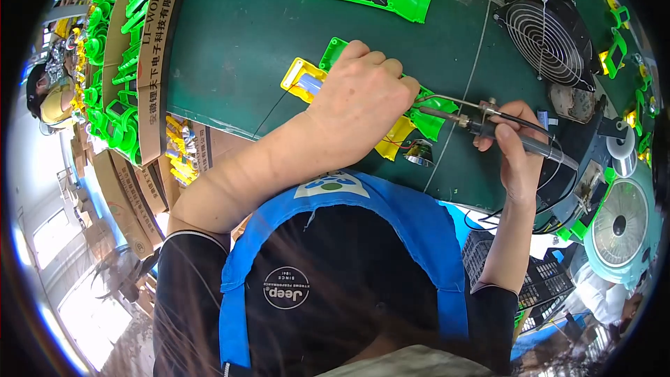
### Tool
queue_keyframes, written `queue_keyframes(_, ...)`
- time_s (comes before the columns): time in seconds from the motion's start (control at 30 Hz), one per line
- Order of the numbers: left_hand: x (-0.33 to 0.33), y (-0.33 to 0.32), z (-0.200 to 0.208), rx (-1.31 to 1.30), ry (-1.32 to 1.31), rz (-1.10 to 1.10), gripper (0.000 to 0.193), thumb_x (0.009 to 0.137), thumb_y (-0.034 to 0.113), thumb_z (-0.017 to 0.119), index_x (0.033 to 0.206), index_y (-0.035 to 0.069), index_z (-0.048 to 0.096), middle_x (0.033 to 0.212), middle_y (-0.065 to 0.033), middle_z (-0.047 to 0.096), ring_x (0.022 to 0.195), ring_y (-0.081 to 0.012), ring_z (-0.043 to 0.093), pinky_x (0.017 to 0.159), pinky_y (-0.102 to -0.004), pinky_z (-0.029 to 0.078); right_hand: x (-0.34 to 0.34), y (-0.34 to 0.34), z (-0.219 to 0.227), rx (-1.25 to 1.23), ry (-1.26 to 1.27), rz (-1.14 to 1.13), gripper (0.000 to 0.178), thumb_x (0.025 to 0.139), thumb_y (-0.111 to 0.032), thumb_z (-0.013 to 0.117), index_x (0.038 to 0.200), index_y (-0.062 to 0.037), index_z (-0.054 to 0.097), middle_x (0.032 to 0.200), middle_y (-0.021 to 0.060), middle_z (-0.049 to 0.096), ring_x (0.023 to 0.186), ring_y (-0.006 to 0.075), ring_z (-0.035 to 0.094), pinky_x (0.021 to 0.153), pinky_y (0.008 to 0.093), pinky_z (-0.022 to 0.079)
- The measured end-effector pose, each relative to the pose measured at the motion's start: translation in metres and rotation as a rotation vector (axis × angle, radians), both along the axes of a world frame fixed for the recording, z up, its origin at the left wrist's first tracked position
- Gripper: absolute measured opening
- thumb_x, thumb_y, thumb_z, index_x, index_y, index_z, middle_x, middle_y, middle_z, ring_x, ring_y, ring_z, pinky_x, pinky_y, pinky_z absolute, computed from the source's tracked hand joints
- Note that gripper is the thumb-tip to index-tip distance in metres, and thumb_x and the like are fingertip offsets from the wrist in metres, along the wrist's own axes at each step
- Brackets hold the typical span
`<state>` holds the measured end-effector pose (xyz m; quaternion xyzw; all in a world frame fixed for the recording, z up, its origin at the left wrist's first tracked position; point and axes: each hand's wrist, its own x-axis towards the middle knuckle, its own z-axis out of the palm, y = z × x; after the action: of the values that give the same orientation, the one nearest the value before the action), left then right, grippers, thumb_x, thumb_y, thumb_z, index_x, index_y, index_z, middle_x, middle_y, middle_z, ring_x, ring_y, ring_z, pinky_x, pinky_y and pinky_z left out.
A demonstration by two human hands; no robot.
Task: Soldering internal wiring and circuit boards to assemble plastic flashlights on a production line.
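Note:
My left hand (366, 94) is curled down over a green plastic housing (427, 124), holding it on the bench; its fingertips are mostly hidden. A yellow plastic housing (296, 77) with a blue cylindrical battery (309, 84) sticks out beneath this hand on the left. A shiny reflector cup (420, 153) lies just below the green housing, beside thin red wires (396, 144). In my right hand (518, 150) is a soldering iron (481, 126) with a thin metal feed tube alongside. Its tip points left, at the green housing close to my left fingers; the exact contact point is hidden.
Green plastic frames (412, 0) lie at the far side of the dark green bench (230, 35). A black fan with a wire grille (544, 38) stands at the right. Cardboard boxes (150, 98) with green parts line the left edge. A teal fan (620, 223) is lower right.

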<state>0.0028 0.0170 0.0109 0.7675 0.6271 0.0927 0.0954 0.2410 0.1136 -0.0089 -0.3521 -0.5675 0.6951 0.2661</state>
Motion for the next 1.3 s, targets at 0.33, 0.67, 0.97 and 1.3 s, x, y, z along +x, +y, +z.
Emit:
queue_keyframes(0.33,0.002,0.007,0.007,-0.068,0.043,-0.018,0.007,0.068,0.005,0.062,0.075,0.005,0.061,0.072,-0.0096,0.06,0.075,-0.0247,0.061,0.076,-0.0358,0.043,-0.008,-0.002,0.006,0.053,-0.1,0.06,0.015,0.084,-0.007,0.064,0.092,0.002,0.056,0.07,0.006,0.063,0.065,0.0101,0.06,0.095,0.0324,0.045)
queue_keyframes(0.67,0.005,0.01,0.011,-0.147,0.101,-0.027,0.009,0.068,0.005,0.062,0.077,0.004,0.063,0.073,-0.01,0.061,0.076,-0.0248,0.062,0.078,-0.0346,0.043,0.01,-0.01,0.005,0.085,-0.059,-0.063,0.019,0.086,-0.011,0.063,0.095,0.0029,0.055,0.069,0.01,0.064,0.067,0.0154,0.063,0.094,0.036,0.047)
queue_keyframes(0.97,0.006,0.011,0.01,-0.103,0.096,-0.009,0.009,0.068,0.005,0.061,0.077,0.004,0.063,0.073,-0.0107,0.062,0.075,-0.0256,0.062,0.077,-0.0346,0.043,-0.03,-0.053,-0.018,0.412,0.211,-0.206,0.035,0.093,-0.021,0.06,0.115,-0.0014,0.041,0.101,0.0191,0.059,0.091,0.0298,0.067,0.088,0.0405,0.05)
queue_keyframes(1.3,0.005,0.01,0.01,-0.105,0.082,-0.01,0.008,0.07,0.008,0.061,0.077,0.005,0.063,0.073,-0.0101,0.062,0.076,-0.025,0.063,0.077,-0.0351,0.044,-0.039,-0.061,-0.037,0.351,0.238,-0.176,0.033,0.094,-0.017,0.058,0.116,-0.0002,0.039,0.107,0.0187,0.051,0.081,0.028,0.068,0.079,0.0352,0.054)
